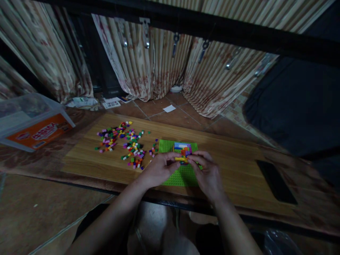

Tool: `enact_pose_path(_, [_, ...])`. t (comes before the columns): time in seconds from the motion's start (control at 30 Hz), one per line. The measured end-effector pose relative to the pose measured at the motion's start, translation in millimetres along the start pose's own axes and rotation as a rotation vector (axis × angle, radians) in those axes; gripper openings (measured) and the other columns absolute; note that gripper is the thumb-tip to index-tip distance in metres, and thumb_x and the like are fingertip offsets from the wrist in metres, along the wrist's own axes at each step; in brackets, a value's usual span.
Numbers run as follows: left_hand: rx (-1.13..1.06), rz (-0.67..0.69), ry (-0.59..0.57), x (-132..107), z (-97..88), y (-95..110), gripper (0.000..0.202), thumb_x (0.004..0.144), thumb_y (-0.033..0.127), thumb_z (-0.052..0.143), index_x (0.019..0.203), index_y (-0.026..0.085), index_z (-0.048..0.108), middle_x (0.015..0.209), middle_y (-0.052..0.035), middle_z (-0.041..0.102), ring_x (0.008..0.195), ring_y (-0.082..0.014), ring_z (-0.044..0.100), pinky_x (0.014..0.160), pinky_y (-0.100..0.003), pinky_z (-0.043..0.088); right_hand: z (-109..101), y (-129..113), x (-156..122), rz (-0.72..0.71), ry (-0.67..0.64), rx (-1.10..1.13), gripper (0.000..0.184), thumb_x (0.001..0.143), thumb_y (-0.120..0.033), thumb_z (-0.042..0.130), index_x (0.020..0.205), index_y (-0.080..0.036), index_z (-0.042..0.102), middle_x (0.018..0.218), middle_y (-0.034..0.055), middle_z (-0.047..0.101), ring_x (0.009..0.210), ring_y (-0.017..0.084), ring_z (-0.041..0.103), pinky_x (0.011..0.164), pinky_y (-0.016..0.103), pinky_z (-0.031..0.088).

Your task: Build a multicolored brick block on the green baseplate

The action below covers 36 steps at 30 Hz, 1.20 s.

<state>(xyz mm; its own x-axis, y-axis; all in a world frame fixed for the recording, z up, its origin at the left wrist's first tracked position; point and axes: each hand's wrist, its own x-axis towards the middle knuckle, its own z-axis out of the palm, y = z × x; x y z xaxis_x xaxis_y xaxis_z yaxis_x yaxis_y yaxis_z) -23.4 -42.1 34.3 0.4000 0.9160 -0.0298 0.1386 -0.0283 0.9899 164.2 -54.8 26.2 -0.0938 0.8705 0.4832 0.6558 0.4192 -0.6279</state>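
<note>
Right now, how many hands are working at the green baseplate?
2. The left hand is at the left edge of the baseplate, the right hand over its right side; their fingers meet on a yellow brick. No other hands show.

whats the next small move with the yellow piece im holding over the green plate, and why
Probably press the yellow brick down onto the studs beside the small colourful build. The left hand and right hand both pinch it just over the green baseplate, at the build's near edge, so it seems lined up.
</note>
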Motion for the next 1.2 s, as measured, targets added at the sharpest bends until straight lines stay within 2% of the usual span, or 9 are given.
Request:
enact_pose_path(0.17, [0.133,0.048,-0.043,-2.9,6.6,1.3,0.038,0.084,0.024,0.053,0.120,0.020,0.062,0.074,0.0009,0.061,0.059,-0.0104,0.050,0.056,-0.023,0.038,1.9,1.8,0.4,0.021,0.014,-0.013,0.012,0.086,-0.027,0.061,0.088,-0.026,0.072,0.101,0.0040,0.062,0.094,0.018,0.061,0.082,0.035,0.049])
enact_pose_path(0.4, [0.329,0.082,-0.039,-5.1,12.7,7.3,0.047,0.082,0.019,0.052,0.128,0.021,0.056,0.075,0.0006,0.065,0.065,-0.0130,0.057,0.063,-0.025,0.043,9.1,2.8,1.8,0.128,0.101,0.123,0.005,0.080,-0.025,0.067,0.080,-0.025,0.072,0.096,0.0029,0.063,0.086,0.017,0.062,0.066,0.028,0.049])
enact_pose_path(0.53, [0.407,0.098,-0.048,-6.3,14.4,8.1,0.048,0.084,0.019,0.049,0.131,0.019,0.052,0.078,-0.0004,0.067,0.065,-0.0139,0.059,0.065,-0.027,0.045,8.0,-0.9,0.4,0.057,0.088,0.045,0.008,0.083,-0.023,0.063,0.081,-0.023,0.071,0.095,0.0030,0.063,0.086,0.017,0.063,0.073,0.030,0.050])
enact_pose_path(0.7, [0.491,0.118,-0.037,-8.5,14.8,9.1,0.046,0.084,0.019,0.049,0.130,0.021,0.053,0.082,-0.0012,0.070,0.067,-0.0148,0.061,0.068,-0.028,0.046,7.2,-1.8,-3.8,-0.062,0.067,-0.082,0.015,0.087,-0.020,0.056,0.091,-0.023,0.070,0.097,0.0041,0.063,0.089,0.017,0.063,0.080,0.032,0.052])
enact_pose_path(0.83, [0.522,0.137,-0.047,-8.4,14.4,7.6,0.043,0.085,0.019,0.048,0.127,0.022,0.054,0.082,-0.0009,0.070,0.068,-0.0155,0.062,0.068,-0.028,0.047,9.8,2.0,-8.3,-0.094,0.055,-0.144,0.020,0.090,-0.019,0.051,0.096,-0.024,0.070,0.101,0.0056,0.063,0.092,0.018,0.063,0.082,0.034,0.053])
enact_pose_path(1.03, [0.531,0.154,-0.033,-7.7,13.7,8.0,0.043,0.084,0.018,0.050,0.126,0.022,0.055,0.082,-0.0014,0.070,0.070,-0.0156,0.063,0.070,-0.028,0.048,15.3,6.0,-12.3,-0.100,0.078,-0.192,0.021,0.091,-0.020,0.049,0.095,-0.022,0.070,0.103,0.0068,0.063,0.093,0.019,0.063,0.082,0.034,0.054])
enact_pose_path(1.2, [0.421,0.149,0.005,-4.5,9.1,4.8,0.039,0.083,0.018,0.052,0.120,0.023,0.061,0.079,-0.0004,0.069,0.069,-0.0146,0.062,0.069,-0.027,0.048,15.4,3.6,-12.8,-0.071,0.067,-0.167,0.021,0.090,-0.020,0.050,0.094,-0.024,0.070,0.103,0.0060,0.062,0.092,0.018,0.064,0.081,0.033,0.054])
